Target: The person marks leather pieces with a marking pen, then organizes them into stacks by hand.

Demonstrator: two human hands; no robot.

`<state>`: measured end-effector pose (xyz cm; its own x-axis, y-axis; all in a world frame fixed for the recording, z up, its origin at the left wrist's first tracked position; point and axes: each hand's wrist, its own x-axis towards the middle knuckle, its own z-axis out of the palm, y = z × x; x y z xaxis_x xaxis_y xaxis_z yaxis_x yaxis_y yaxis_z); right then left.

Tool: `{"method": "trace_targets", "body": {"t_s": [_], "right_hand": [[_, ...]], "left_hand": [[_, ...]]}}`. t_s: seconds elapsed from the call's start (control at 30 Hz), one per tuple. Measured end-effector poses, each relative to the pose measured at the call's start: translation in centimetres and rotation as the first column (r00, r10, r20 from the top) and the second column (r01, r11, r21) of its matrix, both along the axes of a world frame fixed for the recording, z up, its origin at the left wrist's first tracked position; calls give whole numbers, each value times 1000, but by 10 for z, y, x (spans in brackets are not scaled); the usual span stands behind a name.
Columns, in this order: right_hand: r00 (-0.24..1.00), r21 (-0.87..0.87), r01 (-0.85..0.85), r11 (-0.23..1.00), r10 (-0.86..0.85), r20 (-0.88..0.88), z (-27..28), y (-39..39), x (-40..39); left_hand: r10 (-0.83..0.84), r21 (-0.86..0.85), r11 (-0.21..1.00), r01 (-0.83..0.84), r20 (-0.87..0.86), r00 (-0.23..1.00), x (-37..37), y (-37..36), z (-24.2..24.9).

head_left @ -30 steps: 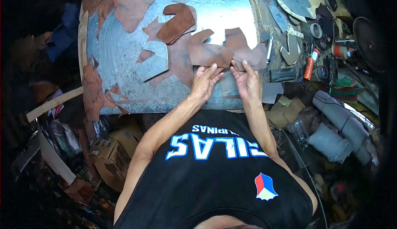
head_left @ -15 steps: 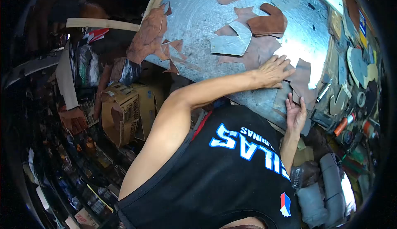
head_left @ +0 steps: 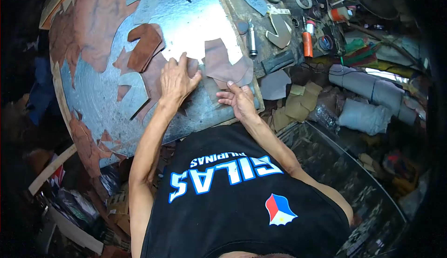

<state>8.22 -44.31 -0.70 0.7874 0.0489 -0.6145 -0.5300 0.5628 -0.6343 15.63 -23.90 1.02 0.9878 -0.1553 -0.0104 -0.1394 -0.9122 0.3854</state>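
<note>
My left hand (head_left: 174, 84) rests palm down, fingers apart and slightly bent, on brown leather (head_left: 153, 74) lying on the metal-topped table (head_left: 179, 20). My right hand (head_left: 241, 102) is turned palm up at the table's near edge. Its thumb lies over the near edge of a V-shaped cut leather piece (head_left: 219, 55), with some fingers below; the exact grip is partly hidden. Left of my left hand are a stack of darker brown cut leather pieces (head_left: 145, 48) and a grey V-shaped template (head_left: 132, 95).
A large leather hide (head_left: 100, 25) and scraps (head_left: 84, 137) cover the table's left side. On the wooden bench to the right are a metal-handled tool (head_left: 252, 39), an orange bottle (head_left: 307, 43), a tape roll (head_left: 303, 0) and more templates (head_left: 278, 29). Wrapped rolls (head_left: 363, 83) lie beyond.
The view has swung to the right, showing more of the bench. My right hand has come up to the cut leather piece and its thumb now lies over the edge. My left hand stays on the leather.
</note>
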Motion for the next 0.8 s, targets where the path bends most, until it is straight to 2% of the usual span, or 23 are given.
{"method": "trace_targets", "body": {"t_s": [0.07, 0.13, 0.2, 0.27, 0.33, 0.37, 0.4, 0.43, 0.47, 0.5, 0.53, 0.6, 0.67, 0.73, 0.8], "right_hand": [[1000, -35, -15, 999, 14, -27, 3, -3, 2], [999, -79, -27, 996, 23, -46, 5, -7, 10], [947, -180, -308, 934, 284, -147, 6, -10, 18], [949, -250, -311, 917, 285, -135, 3, -13, 20], [857, -504, -503, 702, 481, -185, 15, -16, 28], [821, -624, -547, 558, 503, -269, 25, -18, 28], [824, -626, -542, 560, 501, -265, 24, -22, 25], [757, -828, -495, 265, 599, -261, 22, -28, 24], [679, -936, -349, -55, 673, -293, 22, -37, 28], [674, -881, -474, 12, 648, -354, 43, -45, 38], [659, -831, -557, -4, 606, -444, 56, -55, 49], [795, -896, -443, -24, 450, -406, 58, -79, 70], [875, -953, -3, -303, 460, -149, 38, -108, 90], [870, -850, 140, -508, 473, -139, 9, -136, 117], [856, -828, 196, -525, 504, -116, -19, -157, 139]], "left_hand": [[17, 13, 1000, -17, -32, 999, 5, -3, 2], [146, 89, 986, -140, -69, 987, 10, -7, 1], [134, 92, 988, -126, -92, 987, 12, -9, 0], [122, 150, 983, -109, -85, 989, 9, -10, 2], [93, 97, 991, -87, -53, 994, 7, -14, 2], [-20, 80, 997, 17, 38, 999, 4, -17, -2], [-130, 72, 990, 121, 131, 983, 1, -20, -5], [-239, 7, 971, 239, 1, 971, 0, -22, -6], [-303, -27, 953, 302, -15, 953, -4, -29, -5], [-352, -44, 935, 351, -20, 936, -8, -35, -6], [-401, -60, 915, 399, -27, 916, -10, -39, -9], [-409, -69, 911, 407, -17, 912, -14, -45, -19], [-414, -80, 908, 412, -20, 910, -17, -47, -26], [-384, -82, 920, 383, 4, 923, -19, -48, -31], [-388, -77, 919, 387, 12, 922, -20, -48, -32]]}}
